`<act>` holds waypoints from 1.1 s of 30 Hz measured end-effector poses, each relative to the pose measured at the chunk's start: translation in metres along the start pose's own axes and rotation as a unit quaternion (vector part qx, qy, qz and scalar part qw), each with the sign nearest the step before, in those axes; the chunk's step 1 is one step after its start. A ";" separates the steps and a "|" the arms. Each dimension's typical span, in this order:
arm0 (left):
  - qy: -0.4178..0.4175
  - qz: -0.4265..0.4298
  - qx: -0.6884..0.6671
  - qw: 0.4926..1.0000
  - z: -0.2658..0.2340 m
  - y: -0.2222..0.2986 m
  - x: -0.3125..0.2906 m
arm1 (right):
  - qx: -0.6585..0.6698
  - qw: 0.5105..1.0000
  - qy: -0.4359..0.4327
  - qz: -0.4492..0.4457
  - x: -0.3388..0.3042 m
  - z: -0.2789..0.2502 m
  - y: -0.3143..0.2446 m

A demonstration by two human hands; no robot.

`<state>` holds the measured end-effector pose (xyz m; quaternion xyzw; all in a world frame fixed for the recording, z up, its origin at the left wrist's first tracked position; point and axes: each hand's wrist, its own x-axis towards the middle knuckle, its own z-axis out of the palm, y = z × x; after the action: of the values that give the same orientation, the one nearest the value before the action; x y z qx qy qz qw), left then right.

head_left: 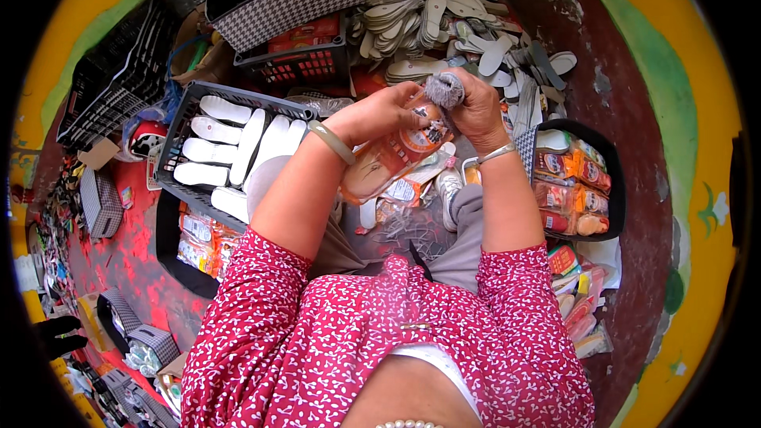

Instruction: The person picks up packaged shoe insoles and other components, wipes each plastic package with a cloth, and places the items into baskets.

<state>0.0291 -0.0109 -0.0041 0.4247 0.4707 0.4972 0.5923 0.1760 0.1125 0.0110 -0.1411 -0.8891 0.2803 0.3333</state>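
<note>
While the left hand (379, 117) is pinching a flat, clear, orange-printed plastic packet (390, 162) near its top, apparently steadying it, the right hand (476, 107) is gripping a fuzzy grey roll (445, 89) there; the glossy packet is slanting beyond the right edge of a dark plastic crate (194, 200) holding white foot-shaped insoles (248, 145).

The scene is lit brightly and evenly by soft light whose source cannot be told. The insoles (216, 129) in the crate (196, 200) are washed almost to plain white, while detail is swallowed by the dark inside of the box (293, 4) above it. Faint glints are given off by the packet (380, 166) right of the crate. Far right of the crate, the wall (697, 317) is bent into an arc; left of it, clutter (55, 222) is squeezed and softened.
</note>
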 end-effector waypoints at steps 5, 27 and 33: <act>-0.031 0.008 -0.033 0.999 0.001 0.005 -0.002 | -0.111 0.990 0.082 -0.032 0.004 0.000 -0.009; 0.091 0.071 -0.208 0.971 -0.009 0.024 -0.032 | 0.523 0.788 0.236 0.222 -0.027 -0.125 0.143; 0.088 0.142 -0.308 0.937 -0.011 0.023 -0.013 | 0.578 0.753 0.203 0.241 0.005 -0.058 0.013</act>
<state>0.0130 -0.0199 0.0177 0.2386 0.2795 0.7324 0.5732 0.2119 0.1485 0.0419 -0.1849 -0.4054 0.7766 0.4454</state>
